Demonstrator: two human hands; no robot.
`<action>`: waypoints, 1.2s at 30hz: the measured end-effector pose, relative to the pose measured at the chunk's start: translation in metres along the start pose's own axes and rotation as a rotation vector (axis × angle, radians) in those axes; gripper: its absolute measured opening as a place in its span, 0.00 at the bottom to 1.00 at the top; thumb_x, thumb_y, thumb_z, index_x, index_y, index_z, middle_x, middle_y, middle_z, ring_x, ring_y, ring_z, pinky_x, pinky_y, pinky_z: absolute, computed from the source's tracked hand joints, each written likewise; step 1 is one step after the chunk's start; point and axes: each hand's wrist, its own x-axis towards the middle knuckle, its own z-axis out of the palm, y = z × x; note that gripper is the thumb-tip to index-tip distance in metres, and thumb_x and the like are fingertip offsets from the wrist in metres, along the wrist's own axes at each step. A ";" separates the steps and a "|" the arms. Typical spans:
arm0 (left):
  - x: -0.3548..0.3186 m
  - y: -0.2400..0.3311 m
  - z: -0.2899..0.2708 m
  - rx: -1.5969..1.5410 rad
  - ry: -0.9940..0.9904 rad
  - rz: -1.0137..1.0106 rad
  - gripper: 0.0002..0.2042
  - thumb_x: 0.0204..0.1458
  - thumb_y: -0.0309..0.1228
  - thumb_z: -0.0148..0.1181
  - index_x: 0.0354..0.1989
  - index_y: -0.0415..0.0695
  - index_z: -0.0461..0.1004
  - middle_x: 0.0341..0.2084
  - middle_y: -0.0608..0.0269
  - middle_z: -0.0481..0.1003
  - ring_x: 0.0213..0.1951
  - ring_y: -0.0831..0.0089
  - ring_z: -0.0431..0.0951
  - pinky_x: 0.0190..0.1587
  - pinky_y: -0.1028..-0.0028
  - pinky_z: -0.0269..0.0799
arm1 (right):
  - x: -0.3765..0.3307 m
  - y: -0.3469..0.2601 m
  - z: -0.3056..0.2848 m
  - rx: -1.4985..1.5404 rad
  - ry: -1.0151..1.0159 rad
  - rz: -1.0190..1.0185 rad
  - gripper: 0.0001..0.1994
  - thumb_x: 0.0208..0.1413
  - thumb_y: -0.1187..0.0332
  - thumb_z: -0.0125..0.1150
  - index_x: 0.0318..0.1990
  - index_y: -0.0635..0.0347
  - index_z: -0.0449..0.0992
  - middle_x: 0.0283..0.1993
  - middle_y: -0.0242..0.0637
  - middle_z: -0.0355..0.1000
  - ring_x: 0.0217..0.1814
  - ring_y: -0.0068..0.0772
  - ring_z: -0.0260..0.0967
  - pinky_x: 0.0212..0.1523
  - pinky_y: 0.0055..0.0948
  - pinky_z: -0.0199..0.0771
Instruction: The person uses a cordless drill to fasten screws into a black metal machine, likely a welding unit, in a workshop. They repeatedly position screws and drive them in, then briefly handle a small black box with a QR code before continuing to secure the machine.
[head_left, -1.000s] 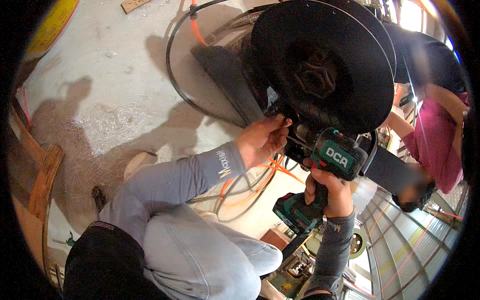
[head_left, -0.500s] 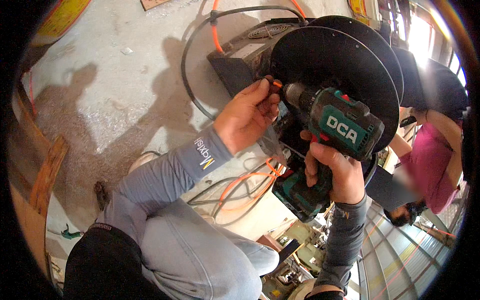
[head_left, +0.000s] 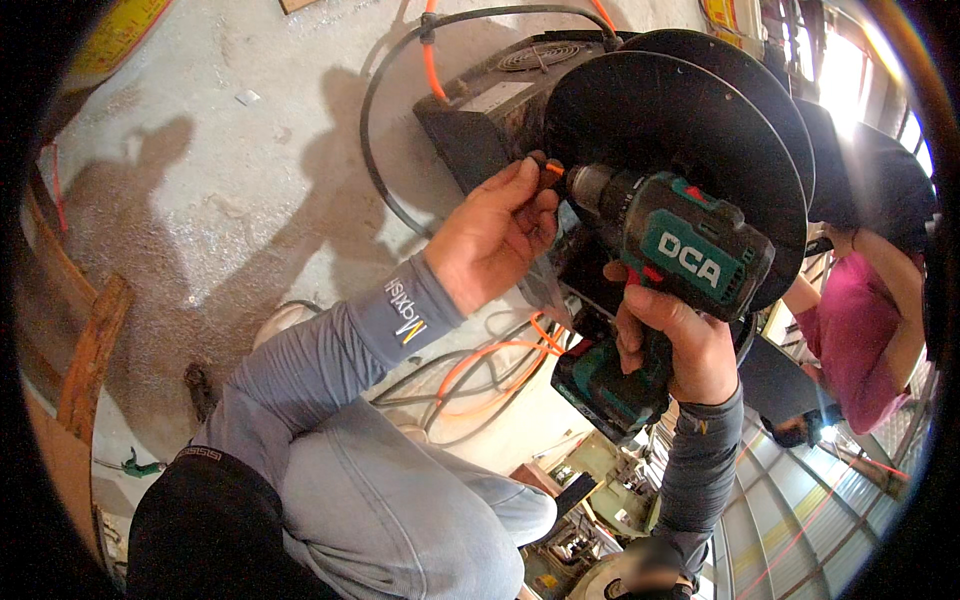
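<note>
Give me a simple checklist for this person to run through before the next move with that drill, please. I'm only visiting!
1. Cordless drill held: ok, in the right hand.
2. Battery pack attached: ok, at the drill's base.
3. Left hand well away from the chuck: not ok, its fingertips are right by the chuck's nose, pinching a small dark-and-orange piece.
4. Something seated firmly in the chuck: cannot tell, too small and dark.
5. Trigger released: cannot tell.
6. Floor clear of cables: not ok, an orange cable loops there.
</note>
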 end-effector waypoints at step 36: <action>0.003 0.004 -0.003 -0.172 -0.073 -0.040 0.10 0.67 0.39 0.59 0.44 0.45 0.77 0.34 0.67 0.79 0.35 0.76 0.78 0.40 0.75 0.77 | 0.008 -0.006 0.002 -0.113 0.014 0.030 0.14 0.55 0.67 0.64 0.44 0.68 0.76 0.23 0.35 0.70 0.18 0.28 0.66 0.22 0.27 0.67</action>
